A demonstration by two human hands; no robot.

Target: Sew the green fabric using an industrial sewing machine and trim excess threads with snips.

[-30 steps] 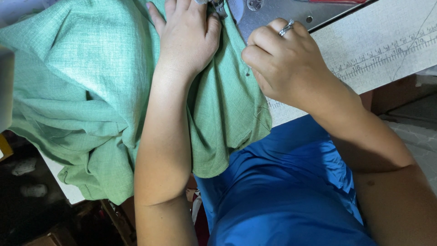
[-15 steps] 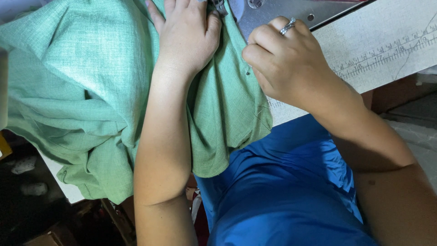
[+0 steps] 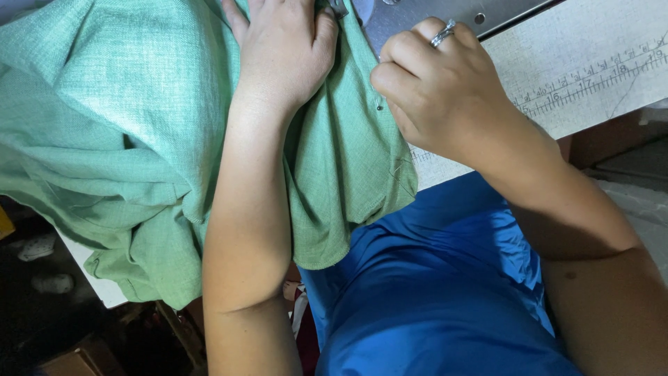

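Note:
A large piece of green woven fabric [image 3: 118,132] lies bunched over the sewing table and hangs off its near edge. My left hand [image 3: 282,52] lies flat on the fabric near the top of the view, fingers spread, pressing it down. My right hand [image 3: 435,87], with a ring on one finger, is curled and pinches the fabric's right edge beside a grey metal plate [image 3: 417,15] of the sewing machine. The needle area is cut off by the top of the view.
The white tabletop [image 3: 591,69] carries a printed ruler strip along its near edge. My blue garment [image 3: 431,292] fills the lower middle. Dark floor with small objects [image 3: 42,278] shows at the lower left.
Both hands and the fabric have shifted very slightly toward the top of the view; the grips are the same.

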